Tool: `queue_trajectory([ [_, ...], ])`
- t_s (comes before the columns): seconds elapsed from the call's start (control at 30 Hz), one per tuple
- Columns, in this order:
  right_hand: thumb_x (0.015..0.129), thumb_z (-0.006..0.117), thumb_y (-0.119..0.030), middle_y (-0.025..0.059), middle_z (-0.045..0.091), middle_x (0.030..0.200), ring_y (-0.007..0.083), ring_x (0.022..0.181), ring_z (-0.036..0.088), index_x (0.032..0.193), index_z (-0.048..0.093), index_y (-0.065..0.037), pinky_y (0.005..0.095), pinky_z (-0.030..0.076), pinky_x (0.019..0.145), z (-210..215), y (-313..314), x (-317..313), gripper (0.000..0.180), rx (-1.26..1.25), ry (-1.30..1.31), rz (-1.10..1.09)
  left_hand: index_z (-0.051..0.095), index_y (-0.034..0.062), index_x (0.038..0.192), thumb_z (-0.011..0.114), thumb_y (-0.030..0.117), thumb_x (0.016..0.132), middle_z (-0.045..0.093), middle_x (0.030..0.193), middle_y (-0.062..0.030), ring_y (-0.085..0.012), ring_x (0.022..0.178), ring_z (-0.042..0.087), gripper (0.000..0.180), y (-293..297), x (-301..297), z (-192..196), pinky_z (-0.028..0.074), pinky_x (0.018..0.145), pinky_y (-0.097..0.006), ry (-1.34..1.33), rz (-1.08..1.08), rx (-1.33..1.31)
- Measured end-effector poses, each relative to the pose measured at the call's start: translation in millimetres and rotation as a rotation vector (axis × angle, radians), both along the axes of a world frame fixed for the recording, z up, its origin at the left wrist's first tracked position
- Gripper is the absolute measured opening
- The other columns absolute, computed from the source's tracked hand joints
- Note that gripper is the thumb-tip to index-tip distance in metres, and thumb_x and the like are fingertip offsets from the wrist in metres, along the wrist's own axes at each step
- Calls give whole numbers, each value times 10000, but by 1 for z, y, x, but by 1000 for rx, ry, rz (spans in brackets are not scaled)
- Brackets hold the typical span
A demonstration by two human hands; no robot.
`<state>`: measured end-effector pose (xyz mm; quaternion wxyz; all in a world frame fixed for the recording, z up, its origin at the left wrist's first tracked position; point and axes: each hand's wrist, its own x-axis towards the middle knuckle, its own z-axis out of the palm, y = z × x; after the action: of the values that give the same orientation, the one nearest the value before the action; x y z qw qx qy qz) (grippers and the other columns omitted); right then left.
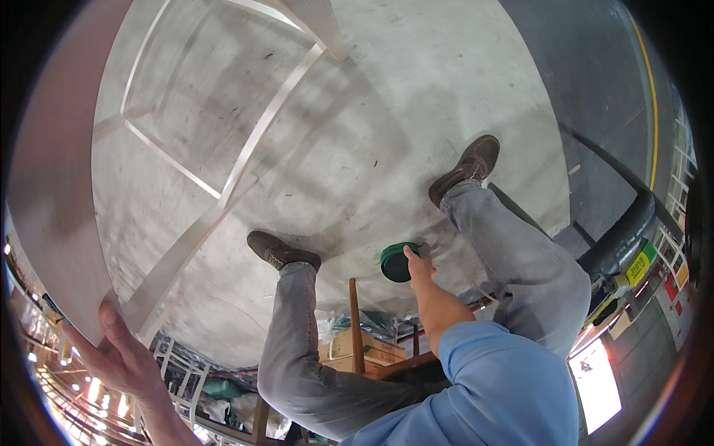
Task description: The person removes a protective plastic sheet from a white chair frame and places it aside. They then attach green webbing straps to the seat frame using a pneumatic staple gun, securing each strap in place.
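My left hand [126, 360] grips the lower end of a long, wide wooden board [56, 178], with the thumb on its near face and the fingers mostly hidden behind it. The board belongs to, or stands against, a pale wooden furniture frame [256, 134] with slim legs and cross rails. Between my knees, well away from the wood, my right hand [421, 269] is closed round a round green tool [394, 263] with a dark flat face. Its exact kind cannot be made out.
Below my legs are a brown wooden stool leg [357, 327] and cardboard boxes [372, 348]. A black padded seat [621, 230] stands to the right, near a green and yellow package [639, 266]. White racks [182, 375] line the lower left. My shoes rest on pale, scuffed flooring [387, 149].
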<state>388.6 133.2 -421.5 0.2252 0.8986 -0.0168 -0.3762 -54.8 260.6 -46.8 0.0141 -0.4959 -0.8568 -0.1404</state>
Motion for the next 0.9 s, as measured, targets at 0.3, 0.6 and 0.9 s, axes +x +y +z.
queue_trajectory([
  [0.3, 916, 752, -365, 146, 651, 1368, 352, 1271, 609, 1188, 749, -90, 525, 496, 1045, -6, 28, -33, 388, 62, 266, 834, 411, -87, 1452, 623, 225, 1068, 686, 1210, -255, -271, 1127, 687, 539, 9, 15, 9, 575, 948, -375, -120, 37, -34],
  [0.6, 978, 716, -162, 49, 735, 1013, 161, 853, 674, 1139, 710, 17, 350, 555, 779, 112, 154, -52, 240, 470, 1276, 252, 716, 54, 1079, 691, 544, 935, 682, 726, -203, -386, 767, 696, 511, 43, 35, 20, 392, 1127, -594, 319, -210, -89],
  [0.9, 955, 714, -174, 59, 747, 918, 135, 802, 639, 1085, 700, -1, 341, 521, 747, 373, 163, 10, 217, 559, 1502, 1202, 649, 75, 885, 635, 574, 955, 672, 669, -200, -387, 719, 698, 504, 7, 87, 46, 359, 1129, -642, 196, -169, -6],
])
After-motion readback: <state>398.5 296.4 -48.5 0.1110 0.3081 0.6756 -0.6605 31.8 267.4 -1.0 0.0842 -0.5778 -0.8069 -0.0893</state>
